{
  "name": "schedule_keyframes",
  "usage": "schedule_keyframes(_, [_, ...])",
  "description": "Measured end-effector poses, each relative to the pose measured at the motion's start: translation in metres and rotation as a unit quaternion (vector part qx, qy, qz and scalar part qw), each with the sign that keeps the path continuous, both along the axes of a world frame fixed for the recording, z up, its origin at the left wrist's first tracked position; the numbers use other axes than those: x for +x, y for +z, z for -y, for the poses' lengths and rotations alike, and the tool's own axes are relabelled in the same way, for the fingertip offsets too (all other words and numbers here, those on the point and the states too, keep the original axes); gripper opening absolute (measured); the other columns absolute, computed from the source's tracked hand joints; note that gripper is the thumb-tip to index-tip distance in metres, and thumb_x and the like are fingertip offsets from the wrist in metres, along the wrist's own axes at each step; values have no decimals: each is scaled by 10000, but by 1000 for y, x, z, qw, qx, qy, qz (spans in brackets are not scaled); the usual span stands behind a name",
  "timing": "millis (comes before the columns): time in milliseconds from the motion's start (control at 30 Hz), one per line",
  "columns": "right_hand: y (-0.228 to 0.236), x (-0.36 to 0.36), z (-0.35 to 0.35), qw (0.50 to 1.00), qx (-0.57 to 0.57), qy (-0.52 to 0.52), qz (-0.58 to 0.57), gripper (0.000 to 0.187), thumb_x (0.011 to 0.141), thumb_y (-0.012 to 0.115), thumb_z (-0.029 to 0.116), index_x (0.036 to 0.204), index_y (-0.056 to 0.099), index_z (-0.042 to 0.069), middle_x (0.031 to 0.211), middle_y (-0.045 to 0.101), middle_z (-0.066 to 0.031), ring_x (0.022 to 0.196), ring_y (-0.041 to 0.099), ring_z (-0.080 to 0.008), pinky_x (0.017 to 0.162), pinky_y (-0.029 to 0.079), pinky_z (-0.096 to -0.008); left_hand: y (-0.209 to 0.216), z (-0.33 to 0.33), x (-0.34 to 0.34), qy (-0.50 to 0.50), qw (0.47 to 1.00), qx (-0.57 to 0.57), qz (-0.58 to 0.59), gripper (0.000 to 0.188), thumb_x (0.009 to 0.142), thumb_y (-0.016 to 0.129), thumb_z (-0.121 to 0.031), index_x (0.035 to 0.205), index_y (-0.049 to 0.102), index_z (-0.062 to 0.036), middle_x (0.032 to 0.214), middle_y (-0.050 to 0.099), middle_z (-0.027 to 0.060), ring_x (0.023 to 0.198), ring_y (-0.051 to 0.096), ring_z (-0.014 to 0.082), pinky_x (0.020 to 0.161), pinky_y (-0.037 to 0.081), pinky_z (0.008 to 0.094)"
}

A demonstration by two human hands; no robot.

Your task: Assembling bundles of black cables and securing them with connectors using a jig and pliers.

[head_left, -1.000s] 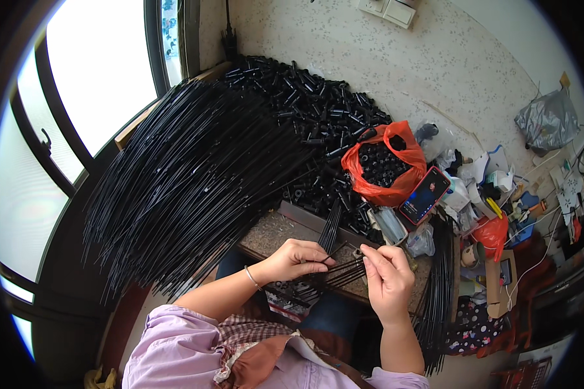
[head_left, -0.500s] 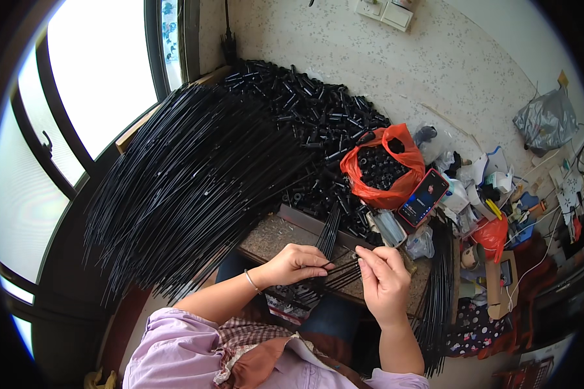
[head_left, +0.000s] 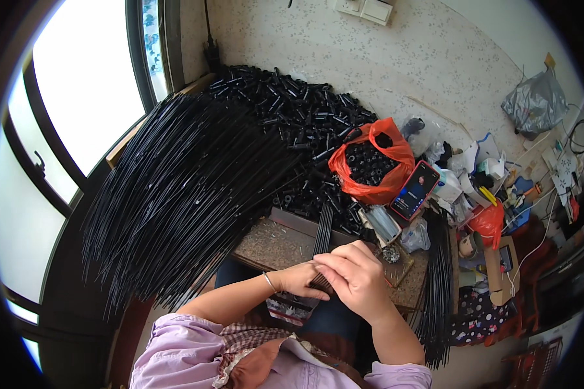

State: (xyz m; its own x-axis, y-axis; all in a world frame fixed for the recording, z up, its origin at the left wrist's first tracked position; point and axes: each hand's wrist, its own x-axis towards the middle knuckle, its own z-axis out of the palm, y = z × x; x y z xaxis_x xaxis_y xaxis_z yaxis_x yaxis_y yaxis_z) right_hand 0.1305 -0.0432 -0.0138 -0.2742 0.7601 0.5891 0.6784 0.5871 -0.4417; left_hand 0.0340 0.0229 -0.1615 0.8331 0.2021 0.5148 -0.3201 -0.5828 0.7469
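Observation:
My left hand [head_left: 298, 280], with a bangle at the wrist, is closed around a small bundle of thin black rods [head_left: 323, 230]. The bundle runs away from me, its far part lying over the table's front edge toward a pile of small black parts. My right hand [head_left: 355, 275] lies across the near part of the bundle, touching my left hand. Its fingers are bent and pressed onto the rods, and their tips are partly hidden. A great sheaf of long black rods [head_left: 182, 194] spreads to the left of both hands.
Black tubular parts [head_left: 305, 107] are heaped against the wall. An orange bag [head_left: 370, 191] of small black pieces stands before them, beside a phone [head_left: 415, 189]. More black rods [head_left: 436, 292] hang at the table's right edge. Clutter and a cardboard box [head_left: 498, 275] lie farther right.
My hands have come together, with the right moving left over the bundle. The rods that fanned between them are now gathered and mostly covered. The view has shifted slightly.

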Motion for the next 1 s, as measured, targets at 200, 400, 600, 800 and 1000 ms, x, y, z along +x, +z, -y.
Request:
schedule_keyframes(200, [0, 19, 2, 1000, 9, -26, -2, 134, 591, 597, 23, 719, 559, 23, 642, 505, -57, 580, 464, -188, 507, 383, -267, 7, -10, 1, 151, 950, 256, -91, 362, 653, 531, -368, 898, 531, -101, 976, 490, 84, 1006, 380, 236, 865, 222, 452])
schedule_keyframes(400, [-10, 20, 16, 998, 30, -44, 46, 177, 587, 594, 25, 759, 551, 12, 662, 505, -53, 571, 461, -183, 488, 387, -263, 2, -4, 0, 295, 854, 313, -291, 836, 546, 539, -512, 1187, 241, -66, 1252, 170, 135, 1155, 138, 315, 850, 165, 547])
schedule_keyframes(600, [-22, 0, 56, 939, -183, 290, 19, 199, 684, 534, 99, 849, 532, -11, 771, 517, -90, 678, 508, -189, 598, 426, -259, 4, -7, -7, 210, 862, 364, -284, 717, 586, 493, -309, 1188, 221, -31, 1248, 172, 166, 1161, 152, 301, 902, 166, 446])
schedule_keyframes(800, [-55, 62, -37, 902, -309, -86, -288, 144, 752, 478, 118, 796, 554, 5, 698, 556, -57, 617, 514, -106, 557, 411, -213, -5, 4, -45, 148, 848, 398, -318, 728, 585, 504, -295, 1191, 208, -19, 1251, 177, 149, 1169, 153, 261, 921, 141, 410])
schedule_keyframes(1000, [-105, 106, -72, 885, -274, -260, -273, 154, 742, 490, 135, 764, 553, -3, 669, 558, -59, 580, 510, -118, 533, 400, -218, 12, -4, -45, 169, 904, 261, -293, 690, 622, 479, -297, 1192, 205, -22, 1256, 174, 133, 1171, 159, 229, 920, 134, 423])
